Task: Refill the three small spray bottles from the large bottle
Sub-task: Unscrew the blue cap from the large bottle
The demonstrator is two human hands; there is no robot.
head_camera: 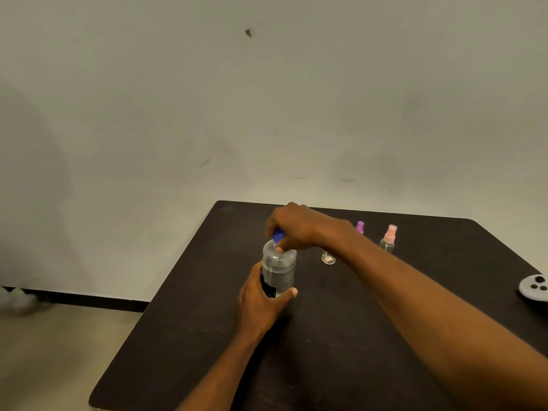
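Right forearm (430, 298) crosses low from the right edge over dark table (326, 366), reaching left. Grey round object (535, 287) at table's right edge. Large bottle (280, 268) upright, clear liquid inside, held between both hands. Left hand (261, 304) wraps the lower body from the near side, thumb across the front, gripping. Right hand (296, 229) arched over the neck, fingers pinching blue cap (278, 235). Small spray bottles stand beyond the right wrist, apart from both hands: pink-topped bottle (388, 240), purple-topped bottle (360, 227) mostly hidden, clear bottle (328, 258) with top hidden.
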